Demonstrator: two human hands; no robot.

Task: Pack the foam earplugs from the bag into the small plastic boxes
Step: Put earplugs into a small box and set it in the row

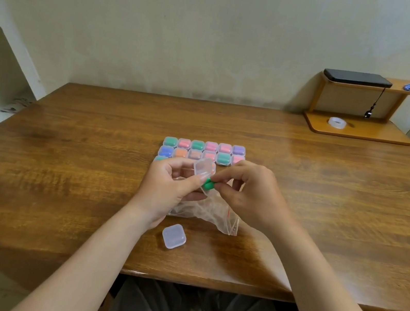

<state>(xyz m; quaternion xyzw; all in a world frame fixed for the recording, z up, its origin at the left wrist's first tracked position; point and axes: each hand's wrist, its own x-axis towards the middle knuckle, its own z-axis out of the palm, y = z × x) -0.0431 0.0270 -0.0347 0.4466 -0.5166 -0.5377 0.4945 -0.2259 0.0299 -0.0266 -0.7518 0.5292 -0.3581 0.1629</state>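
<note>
Counter [301, 187]: broad, brown wood, seen from the person's seat.

Bag [212, 212]: clear zip bag, crumpled flat on the counter just under both hands, with a red strip at its mouth on the right. Looks nearly spent.

Filled boxes [203, 150]: tight block of small clear boxes, lids down, green, pink, orange, blue and purple foam inside. They sit just beyond the hands, and the nearest row is partly hidden by them.

Left grip [169, 184]: fingers and thumb curled round the open box [203, 169], held above the bag with its lid swung up and away.

Right grip [249, 192]: thumb and forefinger pinched on the green earplug [208, 184].

Spare box [174, 236]: clear, lid down, nothing coloured inside, alone near the counter's front edge, on the left arm's side.

Key relation: the earplug sits at the open box's lower lip, between the two grips and touching both. The box mouth lies up and left of the right fingertips. Its long axis seems to slant across the mouth; one plug or two, I cannot tell. My judgement: it needs pressing inward by the right grip, then the lid shutting.

Writing: none readable anywhere.
</note>
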